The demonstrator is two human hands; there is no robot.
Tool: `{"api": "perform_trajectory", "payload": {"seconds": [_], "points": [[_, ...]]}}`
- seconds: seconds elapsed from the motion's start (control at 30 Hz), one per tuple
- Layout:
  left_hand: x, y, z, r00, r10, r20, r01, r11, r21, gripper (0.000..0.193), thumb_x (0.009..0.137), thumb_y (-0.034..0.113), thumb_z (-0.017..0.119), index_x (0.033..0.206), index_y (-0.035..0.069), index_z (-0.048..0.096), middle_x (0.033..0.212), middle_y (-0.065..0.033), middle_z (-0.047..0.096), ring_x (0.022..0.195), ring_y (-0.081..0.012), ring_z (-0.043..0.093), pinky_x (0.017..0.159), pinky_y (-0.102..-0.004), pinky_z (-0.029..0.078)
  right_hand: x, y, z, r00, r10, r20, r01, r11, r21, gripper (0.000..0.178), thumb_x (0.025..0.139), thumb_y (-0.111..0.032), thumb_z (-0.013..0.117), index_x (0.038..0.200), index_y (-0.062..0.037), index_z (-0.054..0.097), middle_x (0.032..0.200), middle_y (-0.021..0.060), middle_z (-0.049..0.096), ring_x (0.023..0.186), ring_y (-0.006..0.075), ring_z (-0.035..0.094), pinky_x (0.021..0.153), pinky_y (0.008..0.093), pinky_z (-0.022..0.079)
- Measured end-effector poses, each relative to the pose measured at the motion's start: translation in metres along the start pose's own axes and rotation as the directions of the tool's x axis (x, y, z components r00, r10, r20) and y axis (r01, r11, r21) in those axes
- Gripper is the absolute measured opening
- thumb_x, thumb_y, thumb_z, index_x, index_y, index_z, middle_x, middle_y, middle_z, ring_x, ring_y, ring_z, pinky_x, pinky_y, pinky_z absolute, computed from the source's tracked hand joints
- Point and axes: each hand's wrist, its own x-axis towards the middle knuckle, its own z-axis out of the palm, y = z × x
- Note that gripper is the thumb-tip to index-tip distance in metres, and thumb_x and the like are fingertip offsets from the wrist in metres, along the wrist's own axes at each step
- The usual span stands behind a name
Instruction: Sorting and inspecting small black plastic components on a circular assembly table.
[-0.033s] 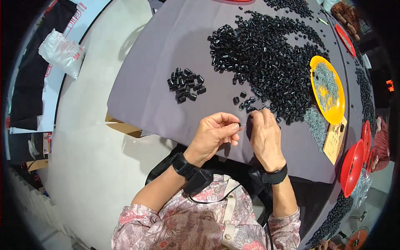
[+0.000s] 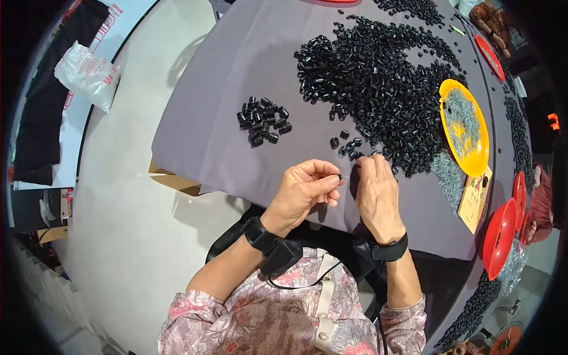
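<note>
My left hand [image 2: 306, 190] is closed in a pinch over the near edge of the table. Between its thumb and forefinger sits a small black plastic piece [image 2: 339, 177], mostly covered by the fingers. My right hand [image 2: 378, 192] reaches down at the near edge of a big pile of black plastic pieces [image 2: 378, 89]. Its fingers are pressed together and point away from me; whatever they hold is hidden. A few loose black pieces [image 2: 351, 148] lie just beyond the right fingertips. Farther left, a smaller heap of black pieces [image 2: 260, 121] rests apart from the pile.
Right of the pile, a yellow plate [image 2: 448, 139] carries small grey-clear pieces; more of them [image 2: 448, 180] lie beside it, near a tan card [image 2: 472, 204]. Red bowls [image 2: 499, 239] stand at the far right. Other people [image 2: 491, 26] sit around the table. A white bag [image 2: 89, 74] is at left.
</note>
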Motion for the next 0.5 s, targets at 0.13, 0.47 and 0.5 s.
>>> {"api": "perform_trajectory", "payload": {"seconds": [0.13, 0.47, 0.5], "points": [[0.001, -0.001, 0.001, 1.0, 0.004, 0.008, -0.004, 1.0, 0.019, 0.011, 0.092, 0.001, 0.063, 0.103, 0.0, 0.063, 0.092, -0.013, 0.068, 0.071, -0.0163, 0.066, 0.064, -0.0283, 0.057, -0.003, 0.0, -0.003, 0.996, -0.005, -0.088, 0.022, 0.981, 0.193, 0.029, 0.08, 0.007, 0.053, 0.109, 0.0036, 0.056, 0.087, 0.0161, 0.049, 0.081, 0.032, 0.055, 0.071, 0.0396, 0.048], [0.005, -0.005, 0.013, 0.999, -0.028, 0.024, 0.028, 1.0, -0.01, 0.013, 0.092, 0.001, 0.064, 0.105, -0.001, 0.063, 0.093, -0.0138, 0.069, 0.073, -0.0168, 0.068, 0.064, -0.0288, 0.058, -0.015, -0.009, -0.014, 0.878, 0.434, 0.202, -0.294, 0.154, 0.943, 0.017, 0.097, -0.005, 0.057, 0.112, 0.0022, 0.058, 0.094, 0.0068, 0.063, 0.079, 0.0107, 0.063, 0.075, 0.0244, 0.053], [0.006, -0.006, 0.013, 0.999, -0.03, 0.024, 0.03, 1.0, -0.009, 0.013, 0.092, 0.001, 0.064, 0.105, -0.001, 0.063, 0.093, -0.0138, 0.069, 0.073, -0.0168, 0.068, 0.064, -0.0288, 0.058, -0.018, -0.005, -0.01, 0.89, 0.429, 0.157, -0.261, 0.197, 0.945, 0.018, 0.095, -0.004, 0.06, 0.111, 0.0038, 0.06, 0.097, 0.0088, 0.066, 0.082, 0.0119, 0.065, 0.077, 0.025, 0.054]]}}
